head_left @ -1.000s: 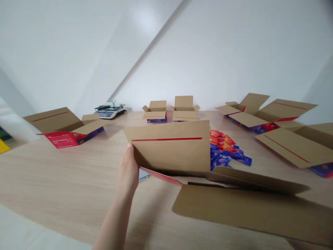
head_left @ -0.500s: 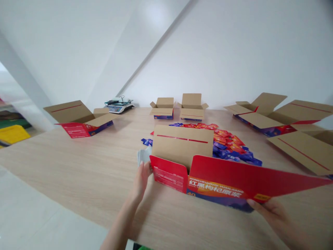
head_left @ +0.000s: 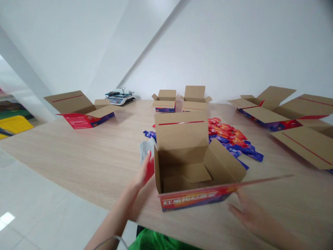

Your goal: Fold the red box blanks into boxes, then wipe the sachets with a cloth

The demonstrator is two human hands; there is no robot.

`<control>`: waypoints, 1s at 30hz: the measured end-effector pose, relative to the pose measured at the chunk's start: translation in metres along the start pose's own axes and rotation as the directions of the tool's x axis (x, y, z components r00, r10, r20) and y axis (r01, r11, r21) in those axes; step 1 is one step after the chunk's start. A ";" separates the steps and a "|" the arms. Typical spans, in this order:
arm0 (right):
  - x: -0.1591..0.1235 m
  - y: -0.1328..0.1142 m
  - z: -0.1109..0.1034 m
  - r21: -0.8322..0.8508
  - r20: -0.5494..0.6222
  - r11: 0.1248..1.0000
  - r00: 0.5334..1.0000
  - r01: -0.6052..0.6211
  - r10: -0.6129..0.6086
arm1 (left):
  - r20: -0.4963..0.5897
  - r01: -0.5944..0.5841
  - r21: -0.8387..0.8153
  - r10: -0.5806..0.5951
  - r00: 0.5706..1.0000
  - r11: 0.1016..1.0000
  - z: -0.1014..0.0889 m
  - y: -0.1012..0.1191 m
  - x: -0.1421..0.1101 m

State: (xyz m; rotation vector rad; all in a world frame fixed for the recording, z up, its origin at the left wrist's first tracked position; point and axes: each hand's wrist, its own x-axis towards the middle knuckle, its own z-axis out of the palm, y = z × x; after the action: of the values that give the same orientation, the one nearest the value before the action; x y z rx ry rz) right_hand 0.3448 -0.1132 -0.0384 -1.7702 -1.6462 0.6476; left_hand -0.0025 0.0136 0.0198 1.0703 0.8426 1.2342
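Observation:
An open cardboard box (head_left: 182, 163), brown inside and printed red and purple outside, stands in front of me with its flaps spread. Its inside shows only bare cardboard. My left hand (head_left: 146, 173) holds it at the left wall, thumb pointing up and the other fingers partly hidden. Below the long front flap, by the front right corner, my right hand (head_left: 246, 210) is slightly blurred, thumb and fingers apart, holding nothing. Grey cloth-like material (head_left: 146, 148) lies just beyond my left hand. Behind the box spreads a pile of red sachets (head_left: 226, 132) and purple sachets (head_left: 243, 151).
More open boxes stand around the wooden table (head_left: 104, 163): one box (head_left: 85, 113) at left, a small box (head_left: 165, 102) and another (head_left: 195, 99) at the back, several at right, including a near box (head_left: 307, 144). A scale (head_left: 119, 99) sits by the wall.
The box has turned and tipped so its inside now faces me. My right hand has come off its front face and opened. My left hand stays at the left side.

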 end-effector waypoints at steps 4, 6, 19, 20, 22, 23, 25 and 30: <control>0.020 -0.042 -0.101 -0.002 -0.197 0.987 0.967 0.162 -0.160 | -0.177 -0.304 0.074 0.312 0.933 0.950 -0.019 0.063 0.016; 0.035 -0.078 -0.138 0.023 -0.343 0.976 0.919 0.217 -0.197 | -0.084 -0.536 0.187 0.557 0.826 0.823 -0.007 0.101 0.012; 0.103 -0.097 -0.038 -0.020 0.343 0.881 0.831 0.473 -0.438 | 0.702 -0.655 0.666 -0.003 0.712 0.358 0.020 0.059 -0.024; 0.102 -0.086 -0.036 0.017 0.325 0.880 0.829 0.476 -0.455 | 0.708 -0.675 0.661 0.026 0.706 0.328 0.015 0.050 -0.028; 0.101 -0.077 -0.043 0.065 0.367 0.879 0.808 0.472 -0.460 | 0.692 -0.684 0.686 0.070 0.719 0.247 0.013 0.038 -0.033; 0.099 -0.079 -0.052 0.079 0.409 0.891 0.801 0.447 -0.438 | 0.689 -0.684 0.698 0.066 0.722 0.212 0.015 0.035 -0.034; 0.093 -0.091 -0.076 0.131 0.498 0.918 0.776 0.374 -0.387 | 0.686 -0.680 0.714 0.028 0.727 0.167 0.021 0.032 -0.033; 0.048 -0.119 -0.089 0.061 0.682 0.919 0.657 0.389 -0.322 | 0.673 -0.668 0.732 0.007 0.740 0.137 0.028 0.033 -0.028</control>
State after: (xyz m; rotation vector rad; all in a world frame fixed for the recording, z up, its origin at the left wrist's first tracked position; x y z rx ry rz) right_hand 0.3322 -0.0734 0.1115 -1.2383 -2.4745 1.1370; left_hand 0.0091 -0.0189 0.0584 2.7215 0.9044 0.5081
